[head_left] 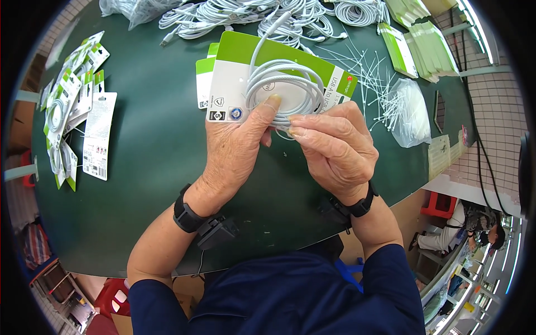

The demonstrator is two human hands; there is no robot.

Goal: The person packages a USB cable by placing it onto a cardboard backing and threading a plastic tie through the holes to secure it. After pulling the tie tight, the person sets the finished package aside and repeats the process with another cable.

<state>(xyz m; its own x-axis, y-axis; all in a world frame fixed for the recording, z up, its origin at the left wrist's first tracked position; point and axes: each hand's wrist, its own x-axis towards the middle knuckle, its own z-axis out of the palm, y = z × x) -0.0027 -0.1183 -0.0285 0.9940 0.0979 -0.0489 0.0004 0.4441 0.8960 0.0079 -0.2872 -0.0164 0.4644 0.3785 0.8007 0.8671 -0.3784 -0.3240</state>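
Above the middle of the table, my left hand (237, 146) grips a green and white packaging card (229, 84), its thumb pressing a coil of pale braided cable (304, 71) against the front. One end of the cable rises past the card's top edge. At the coil's lower edge, my right hand (340, 148) is closed in a pinch of thumb and fingers. A thin pale loop (283, 135) hangs by its fingertips; whether the pinch holds this loop, a cable tie or the cable is hidden. Behind the held card, other green and white cards (204, 81) lie on the table.
Bundles of white cables (223, 17) line the far edge. Loose white cable ties (371, 78) spread at the right beside a plastic bag of ties (410, 114). Stacked blank cards (430, 50) stand far right. Carded cables (70, 106) pile up at the left. A person (446, 234) sits at the right.
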